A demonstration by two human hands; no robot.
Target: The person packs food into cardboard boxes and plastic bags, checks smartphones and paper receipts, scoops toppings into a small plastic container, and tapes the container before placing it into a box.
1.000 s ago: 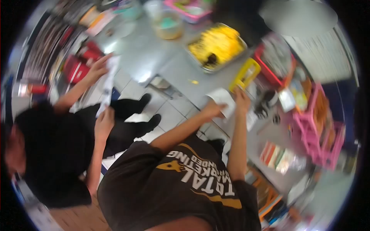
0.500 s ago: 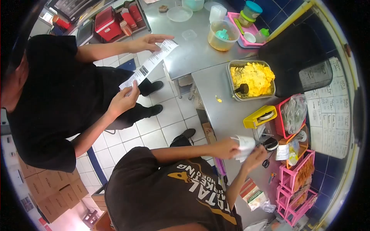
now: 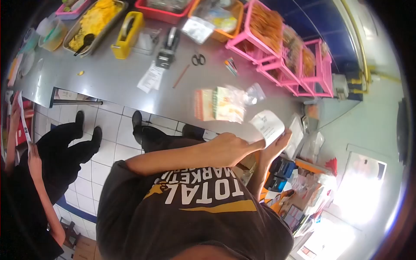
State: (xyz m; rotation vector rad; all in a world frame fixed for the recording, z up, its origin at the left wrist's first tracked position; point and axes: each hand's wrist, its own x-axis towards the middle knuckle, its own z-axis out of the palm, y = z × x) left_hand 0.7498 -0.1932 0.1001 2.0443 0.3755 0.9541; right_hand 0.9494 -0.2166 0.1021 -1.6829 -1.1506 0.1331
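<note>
A curled white receipt (image 3: 269, 127) with printed lines is held low in front of my chest, close to the counter's front edge. My left hand (image 3: 236, 149) reaches across from the left and is closed at the receipt's lower left side. On its other side, my right hand (image 3: 278, 144) grips the paper, with part of its fingers hidden behind it. Just beyond the hands, a red-and-white printed packet (image 3: 221, 104) lies on the metal counter (image 3: 125, 84). Farther left, another printed receipt (image 3: 150, 78) rests by a black tape dispenser (image 3: 168, 50).
Scissors (image 3: 198, 59), a thin brown stick (image 3: 180, 76) and small coloured items (image 3: 231, 66) lie on the counter. Pink racks (image 3: 281, 65) line the back right. A tray of yellow food (image 3: 97, 21) and a yellow dispenser (image 3: 128, 34) stand left. A co-worker (image 3: 37, 190) holds a paper strip.
The view has swung right, so the counter items and co-worker sit farther left. My hands have moved with the receipt from beside the dispenser to in front of my body.
</note>
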